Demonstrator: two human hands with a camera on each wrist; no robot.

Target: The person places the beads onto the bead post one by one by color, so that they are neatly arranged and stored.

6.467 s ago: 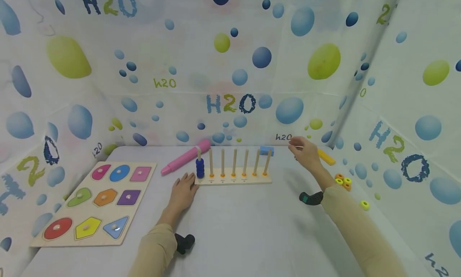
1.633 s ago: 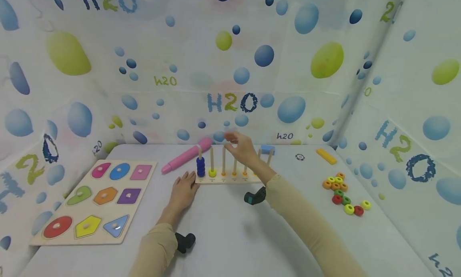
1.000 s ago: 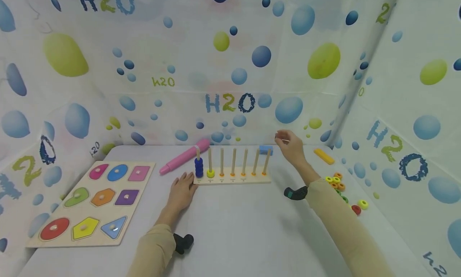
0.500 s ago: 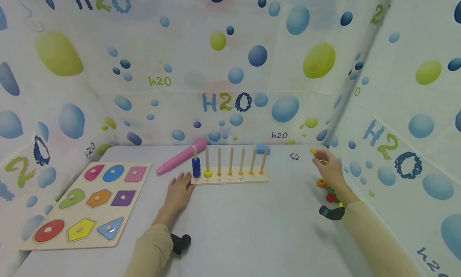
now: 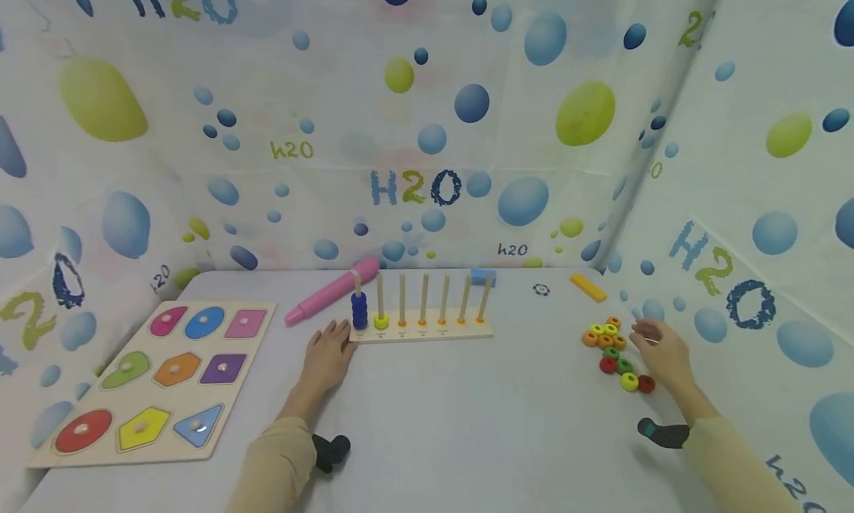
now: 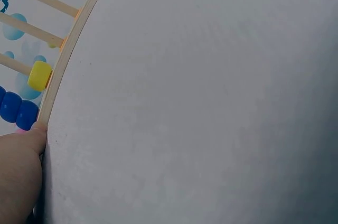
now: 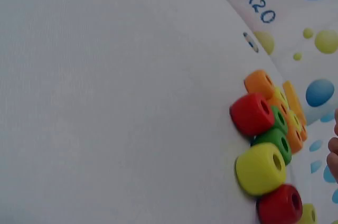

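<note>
A wooden peg board (image 5: 460, 335) with seven upright rods stands mid-table. Its leftmost rod carries several blue beads (image 5: 359, 311); a yellow bead (image 5: 381, 321) sits low on the second. My left hand (image 5: 327, 357) lies on the table against the board's left end, the thumb touching that end in the left wrist view. My right hand (image 5: 663, 357) hovers at the right side of the loose bead pile, fingers loosely bent, no bead visible in them. Red (image 7: 252, 114), green (image 7: 274, 142), orange (image 7: 259, 83) and yellow beads (image 7: 260, 169) make up this pile.
A shape puzzle board (image 5: 247, 379) with knobbed pieces lies at the left. Behind the peg board are a pink pen-shaped object (image 5: 327, 298) and a blue block (image 5: 482, 276). A yellow-orange bar (image 5: 588, 288) lies at the back right. Patterned curtains surround the table.
A yellow bead has come onto the second rod since the oldest frame. My right hand has since moved from above the rods rightward to the loose beads. My left hand keeps its place.
</note>
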